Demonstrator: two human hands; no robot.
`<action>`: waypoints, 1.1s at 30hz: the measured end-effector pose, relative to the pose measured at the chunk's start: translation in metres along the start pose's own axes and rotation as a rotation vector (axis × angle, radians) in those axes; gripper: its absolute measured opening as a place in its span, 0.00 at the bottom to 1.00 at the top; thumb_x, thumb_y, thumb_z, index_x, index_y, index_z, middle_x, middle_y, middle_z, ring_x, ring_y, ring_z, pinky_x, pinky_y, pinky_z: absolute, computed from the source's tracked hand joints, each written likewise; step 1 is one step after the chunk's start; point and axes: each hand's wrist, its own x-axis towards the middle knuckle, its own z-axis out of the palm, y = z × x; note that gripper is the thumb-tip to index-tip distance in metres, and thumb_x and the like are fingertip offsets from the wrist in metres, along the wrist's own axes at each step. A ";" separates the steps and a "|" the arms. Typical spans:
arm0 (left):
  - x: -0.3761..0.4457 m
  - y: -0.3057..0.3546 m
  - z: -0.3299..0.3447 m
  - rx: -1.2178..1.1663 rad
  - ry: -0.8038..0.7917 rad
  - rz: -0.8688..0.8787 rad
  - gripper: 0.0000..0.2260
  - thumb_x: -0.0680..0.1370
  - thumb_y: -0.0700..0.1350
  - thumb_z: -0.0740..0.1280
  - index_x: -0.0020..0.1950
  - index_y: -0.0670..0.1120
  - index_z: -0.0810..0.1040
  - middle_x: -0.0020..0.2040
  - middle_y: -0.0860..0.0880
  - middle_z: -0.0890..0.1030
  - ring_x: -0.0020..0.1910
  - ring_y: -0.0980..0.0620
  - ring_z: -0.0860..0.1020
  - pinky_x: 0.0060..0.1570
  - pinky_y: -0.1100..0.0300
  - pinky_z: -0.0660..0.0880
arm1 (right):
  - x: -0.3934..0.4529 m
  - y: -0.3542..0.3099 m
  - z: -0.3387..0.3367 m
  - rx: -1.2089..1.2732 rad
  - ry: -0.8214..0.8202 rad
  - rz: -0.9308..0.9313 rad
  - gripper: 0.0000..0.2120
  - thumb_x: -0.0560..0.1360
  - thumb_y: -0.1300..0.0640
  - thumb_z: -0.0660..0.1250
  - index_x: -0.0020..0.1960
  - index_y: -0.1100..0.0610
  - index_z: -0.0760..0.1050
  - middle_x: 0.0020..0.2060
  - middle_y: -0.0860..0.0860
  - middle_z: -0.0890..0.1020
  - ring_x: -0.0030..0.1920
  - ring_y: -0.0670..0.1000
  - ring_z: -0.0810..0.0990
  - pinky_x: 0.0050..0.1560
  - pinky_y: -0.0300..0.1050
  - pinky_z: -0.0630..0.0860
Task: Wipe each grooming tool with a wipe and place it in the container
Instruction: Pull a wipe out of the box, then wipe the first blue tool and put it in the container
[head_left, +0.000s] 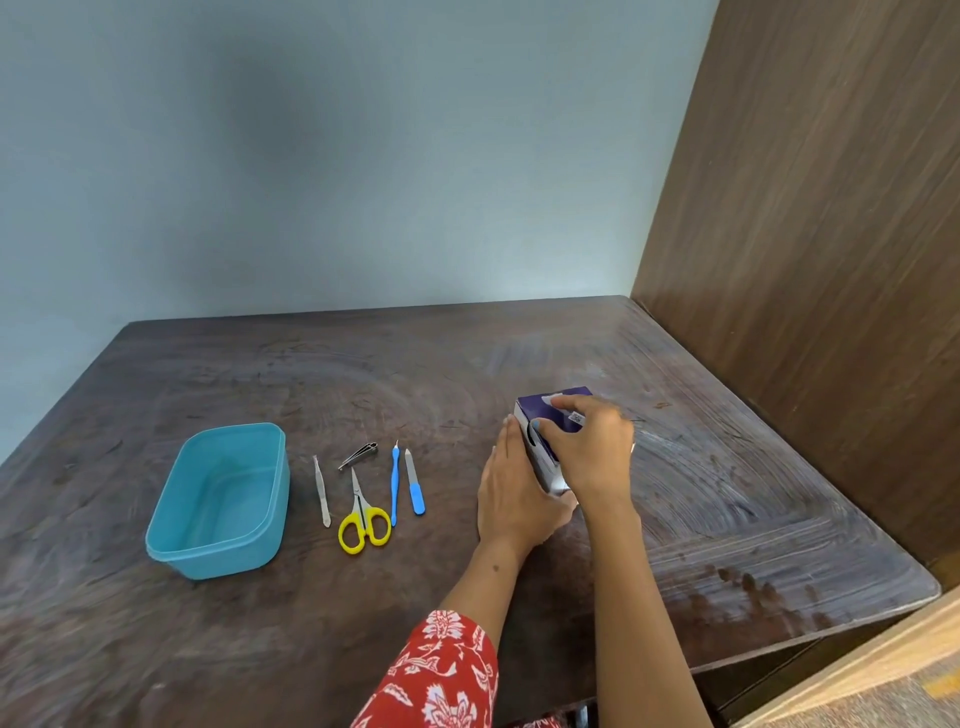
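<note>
both hands are on the wipe box (550, 415), a purple carton standing on the table (363, 374) to the right of the tools. the left hand (511, 499) lies flat against the box's left side, fingers straight, bracing it. the right hand (589, 449) sits over the top with fingers curled round the carton, fingertips at the opening; whether a wipe is already pinched cannot be told, since the hand hides the slot.

step in hand, as judged: drawing out one wipe. to do it well, keep the left palm pressing the box down so it does not lift, pinch only a single sheet at the slot, and pull up and slightly toward the body so it tears free cleanly.

the tools lie untouched in a row between container and box: tweezers (322, 491), nail clipper (358, 455), yellow-handled scissors (362, 514), a blue-handled pusher (395, 483) and a blue-handled nail file (414, 489). they are close together but none appears to overlap.

the blue container (156, 540) stands open, well left of the hands, just beside the tweezers. nothing is visible inside it; no lid is in view. so no tool has yet been placed.
</note>
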 end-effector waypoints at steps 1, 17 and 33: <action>0.000 0.000 0.000 0.000 -0.001 0.002 0.44 0.69 0.56 0.71 0.76 0.47 0.49 0.76 0.48 0.59 0.73 0.50 0.62 0.71 0.52 0.63 | 0.000 0.000 0.000 -0.005 -0.004 -0.002 0.15 0.67 0.59 0.76 0.54 0.58 0.81 0.50 0.53 0.84 0.53 0.52 0.80 0.53 0.43 0.75; -0.014 0.004 -0.015 -0.142 -0.092 -0.027 0.49 0.68 0.53 0.74 0.76 0.44 0.44 0.77 0.49 0.49 0.76 0.54 0.49 0.72 0.62 0.48 | -0.018 -0.020 -0.005 0.143 0.252 -0.080 0.06 0.70 0.65 0.70 0.44 0.56 0.83 0.40 0.51 0.85 0.40 0.51 0.82 0.39 0.41 0.76; -0.056 -0.068 -0.129 -0.322 0.468 0.018 0.24 0.73 0.28 0.57 0.52 0.57 0.75 0.50 0.59 0.80 0.51 0.60 0.79 0.50 0.68 0.76 | -0.082 -0.067 0.077 -0.141 -0.360 -0.129 0.10 0.74 0.57 0.63 0.54 0.58 0.76 0.54 0.52 0.75 0.49 0.54 0.78 0.47 0.44 0.71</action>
